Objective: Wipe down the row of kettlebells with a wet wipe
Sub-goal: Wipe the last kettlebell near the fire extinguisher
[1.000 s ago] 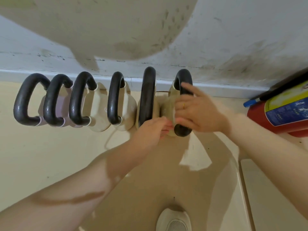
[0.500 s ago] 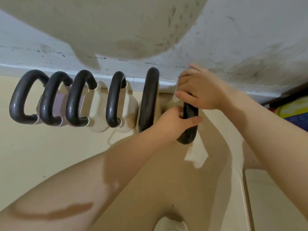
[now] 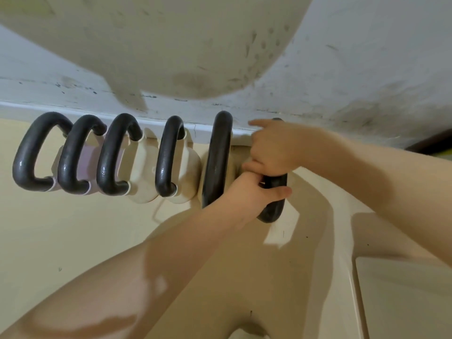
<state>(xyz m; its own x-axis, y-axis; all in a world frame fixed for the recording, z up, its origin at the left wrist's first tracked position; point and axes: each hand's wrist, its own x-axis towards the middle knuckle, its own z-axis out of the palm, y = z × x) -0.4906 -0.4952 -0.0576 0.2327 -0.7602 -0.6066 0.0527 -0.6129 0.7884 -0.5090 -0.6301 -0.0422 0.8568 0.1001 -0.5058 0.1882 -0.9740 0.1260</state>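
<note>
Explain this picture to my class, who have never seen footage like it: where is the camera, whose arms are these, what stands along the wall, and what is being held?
The camera sits on a person's head and looks down, so the two bare arms belong to the wearer. No machine is involved. Six kettlebells stand in a row on the floor against the wall, each with a dark handle over a pale body. Both hands are on the rightmost kettlebell: the left hand wraps its handle low down, and the right hand covers the top. A wet wipe is not visible here; it may be hidden under a hand.
</note>
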